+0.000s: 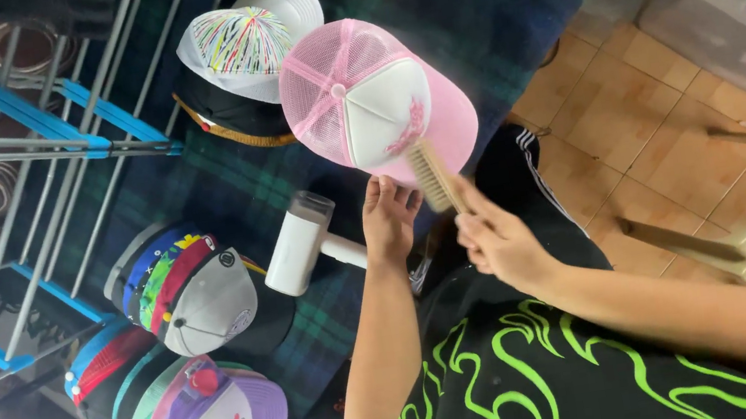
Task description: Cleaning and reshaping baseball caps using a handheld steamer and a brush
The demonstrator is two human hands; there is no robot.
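We see the left hand (391,219) under the pink cap (376,101), its fingers (383,196) curled up against the brim and holding the cap above the plaid surface (482,16). The right hand (496,240) has its fingers closed around a wooden brush (432,176), whose bristles touch the cap's white front panel near the brim. A white handheld device (300,245) lies just beside the left hand. Stacked caps (199,295) sit on the surface, and a blue rack (16,125) stands beyond.
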